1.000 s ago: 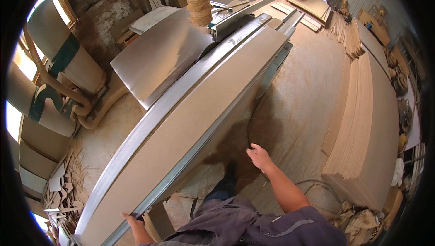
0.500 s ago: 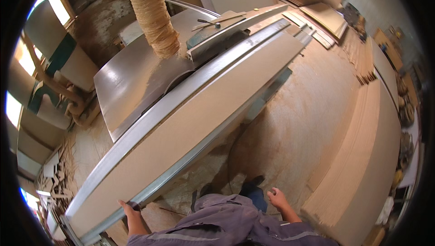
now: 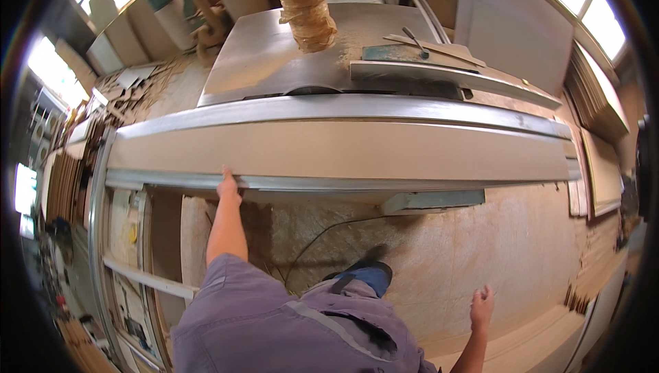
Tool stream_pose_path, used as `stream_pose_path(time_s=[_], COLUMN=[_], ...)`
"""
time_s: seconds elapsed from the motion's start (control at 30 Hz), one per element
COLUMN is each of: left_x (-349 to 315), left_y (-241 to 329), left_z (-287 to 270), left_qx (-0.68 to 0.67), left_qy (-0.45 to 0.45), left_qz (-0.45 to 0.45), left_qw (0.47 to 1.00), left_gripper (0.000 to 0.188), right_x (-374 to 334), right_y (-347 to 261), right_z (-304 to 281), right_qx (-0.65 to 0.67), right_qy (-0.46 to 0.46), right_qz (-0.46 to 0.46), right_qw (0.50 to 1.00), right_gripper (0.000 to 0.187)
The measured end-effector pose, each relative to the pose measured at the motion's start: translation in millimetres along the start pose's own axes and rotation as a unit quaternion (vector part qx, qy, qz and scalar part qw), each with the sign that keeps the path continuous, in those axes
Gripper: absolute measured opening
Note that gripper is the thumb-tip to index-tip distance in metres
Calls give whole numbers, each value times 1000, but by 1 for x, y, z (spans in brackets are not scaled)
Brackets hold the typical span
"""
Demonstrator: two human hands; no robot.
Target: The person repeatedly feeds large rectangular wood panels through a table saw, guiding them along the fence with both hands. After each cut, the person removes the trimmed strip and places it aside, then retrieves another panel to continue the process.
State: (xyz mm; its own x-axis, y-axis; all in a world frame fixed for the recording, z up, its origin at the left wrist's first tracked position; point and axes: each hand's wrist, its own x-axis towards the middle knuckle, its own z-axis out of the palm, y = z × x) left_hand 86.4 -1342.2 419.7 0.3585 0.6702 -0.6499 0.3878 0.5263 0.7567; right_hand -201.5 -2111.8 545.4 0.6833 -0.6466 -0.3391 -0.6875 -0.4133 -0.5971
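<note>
A long, pale brown board lies lengthwise on the metal sliding carriage of a table saw. My left hand is at its near edge, left of the middle. One finger lies on the board, and the hand is closed over the metal rail that runs along the carriage's near side; its other fingers are partly hidden. My right hand hangs low at my right side, away from the saw, with loosely bent fingers apart and nothing visible in them.
A ribbed dust hose comes down over the saw top. Beyond the carriage are a metal fence and a brush-like tool. Crosswise frame bars stand at my left. A cable crosses the floor; stacked panels stand far right.
My view has swung round, so the board now lies nearly level across it. My left hand stays on the carriage's near edge, its arm more stretched. My right hand hangs free in both frames.
</note>
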Motion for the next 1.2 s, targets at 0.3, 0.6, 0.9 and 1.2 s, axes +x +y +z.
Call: stream_pose_path(time_s=[0.3,0.6,0.9,1.2], left_x=[-145,-263,-426,-555], left_y=[-98,-210,-266,-336], left_z=[125,268,403,519], left_qx=[-27,97,127,129], left_qy=[54,234,237,250], left_qz=[13,68,72,60], left_qw=[998,965,961,958], left_gripper=[101,104,106,106], right_x=[155,323,494,614], right_y=[-144,-169,-242,-248], right_z=[-38,-106,-139,-166], right_qx=[-48,-184,-294,-405], right_qy=[-136,-170,-219,-237], right_qz=[-234,-370,-576,-605], right_qw=[962,895,731,644], right_gripper=[45,50,74,88])
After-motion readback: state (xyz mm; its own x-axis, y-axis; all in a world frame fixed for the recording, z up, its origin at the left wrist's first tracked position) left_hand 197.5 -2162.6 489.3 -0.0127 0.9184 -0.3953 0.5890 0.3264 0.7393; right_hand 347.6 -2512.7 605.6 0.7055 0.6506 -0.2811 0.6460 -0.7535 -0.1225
